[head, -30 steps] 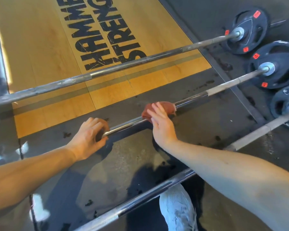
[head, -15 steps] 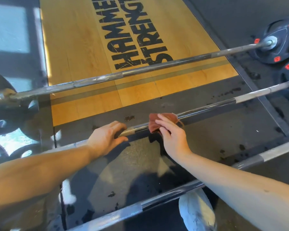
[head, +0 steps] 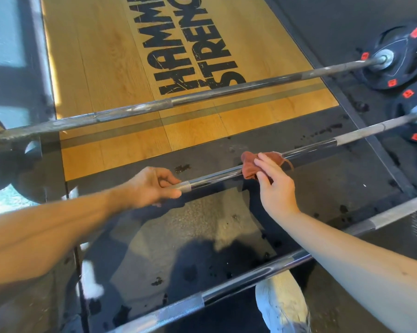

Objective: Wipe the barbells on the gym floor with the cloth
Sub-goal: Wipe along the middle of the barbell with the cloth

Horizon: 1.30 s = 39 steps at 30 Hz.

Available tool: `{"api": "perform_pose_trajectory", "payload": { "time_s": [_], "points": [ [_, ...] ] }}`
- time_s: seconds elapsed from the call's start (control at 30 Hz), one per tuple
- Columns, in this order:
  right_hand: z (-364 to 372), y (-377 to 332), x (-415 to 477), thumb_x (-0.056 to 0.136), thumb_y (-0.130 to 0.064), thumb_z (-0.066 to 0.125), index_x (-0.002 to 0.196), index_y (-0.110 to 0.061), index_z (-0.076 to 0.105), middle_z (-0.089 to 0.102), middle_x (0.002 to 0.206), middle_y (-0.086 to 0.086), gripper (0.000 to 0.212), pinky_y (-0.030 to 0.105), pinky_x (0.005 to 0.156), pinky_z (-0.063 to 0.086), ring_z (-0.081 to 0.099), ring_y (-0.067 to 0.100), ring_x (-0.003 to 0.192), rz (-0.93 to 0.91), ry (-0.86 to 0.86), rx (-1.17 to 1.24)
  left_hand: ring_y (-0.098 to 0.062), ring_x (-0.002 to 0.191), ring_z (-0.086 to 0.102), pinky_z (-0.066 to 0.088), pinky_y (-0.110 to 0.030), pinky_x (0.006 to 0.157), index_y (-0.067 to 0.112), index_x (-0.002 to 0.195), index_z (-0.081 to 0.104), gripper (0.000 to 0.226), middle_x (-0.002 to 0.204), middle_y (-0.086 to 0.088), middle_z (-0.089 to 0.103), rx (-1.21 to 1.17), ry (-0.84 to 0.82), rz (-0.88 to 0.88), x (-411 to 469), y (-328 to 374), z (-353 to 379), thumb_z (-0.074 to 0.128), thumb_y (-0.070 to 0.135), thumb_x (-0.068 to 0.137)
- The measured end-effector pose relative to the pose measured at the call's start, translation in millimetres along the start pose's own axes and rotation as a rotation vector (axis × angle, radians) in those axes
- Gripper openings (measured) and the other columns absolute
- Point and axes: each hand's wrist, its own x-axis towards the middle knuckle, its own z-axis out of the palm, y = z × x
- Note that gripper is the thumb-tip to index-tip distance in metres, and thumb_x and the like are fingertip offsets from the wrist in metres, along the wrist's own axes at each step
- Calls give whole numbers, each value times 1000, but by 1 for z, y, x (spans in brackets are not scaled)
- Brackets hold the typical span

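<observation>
At the far left the three bars run out of clear view; only a dark, blurred plate (head: pixel 0 164) shows there. The left hand (head: pixel 154 186) grips the middle barbell (head: pixel 217 175) on its knurled band, fingers over the top and thumb beneath, closed right round the shaft. The likely reason is to keep the bar from rolling on the rubber floor (head: pixel 195 224) while the other hand works along it.

Just to the right, on the smooth dark stretch of that same shaft, sits the reddish-brown cloth (head: pixel 250 167), folded over the bar. The right hand (head: pixel 277 188) holds it there, forefinger laid across the top and thumb on the near side, so the fabric is pinched around the steel and not merely resting on it. That hold should let the cloth reach more than the upper face of the shaft.

The far barbell (head: pixel 202 97) lies across the wooden platform (head: pixel 101 68) and the near barbell (head: pixel 238 282) beside a pale shoe (head: pixel 284 306); neither is touched.

The platform lettering (head: pixel 190 51) is printed in black, seen upside down and cut by the frame edge: "HAMM" and "STRENG" can be made out, probably Hammer Strength. At the right the black weight plates (head: pixel 399 58) carry small orange-red tags, and whatever is on those is too small to read.
</observation>
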Motion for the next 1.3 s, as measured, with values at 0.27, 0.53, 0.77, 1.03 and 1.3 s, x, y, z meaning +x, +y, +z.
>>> {"api": "perform_pose_trajectory", "payload": {
  "time_s": [0.27, 0.53, 0.77, 1.03, 1.3],
  "points": [
    [79, -22, -24, 94, 11, 54, 137, -5, 63, 49, 153, 13, 46, 40, 124, 28, 38, 30, 148, -326, -94, -174, -31, 68, 68, 58, -32, 64, 6, 111, 71, 44, 90, -20, 76, -81, -147, -52, 0, 7, -9, 85, 35, 81],
    [37, 16, 1, 96, 14, 51, 132, -11, 69, 48, 155, 11, 47, 44, 124, 29, 36, 26, 150, -486, -303, -151, -6, 90, 66, 56, -36, 87, 36, 104, 73, 23, 99, 17, 70, 435, 241, 239, -12, -1, 9, 79, 45, 83],
    [46, 0, -5, 85, 18, 64, 119, -3, 74, 60, 141, 17, 40, 55, 112, 44, 52, 35, 137, -391, -54, -248, -7, 93, 66, 58, -38, 86, 31, 108, 72, 26, 105, 18, 67, 464, 212, 347, -17, 0, 2, 81, 36, 84],
    [69, -16, -10, 93, 14, 58, 124, -2, 72, 56, 147, 16, 38, 37, 121, 34, 46, 29, 143, -509, -300, -33, -9, 101, 63, 56, -37, 91, 24, 107, 72, 29, 119, 11, 60, 569, 239, 466, -9, 5, 10, 84, 19, 80],
    [-72, 90, 69, 97, 13, 50, 121, -4, 73, 54, 147, 0, 37, 21, 123, 24, 42, 11, 144, 28, 44, -40, -15, 111, 57, 51, -35, 96, 20, 109, 69, 39, 120, 8, 59, 632, 189, 538, 12, 24, 38, 72, 5, 73]
  ]
}}
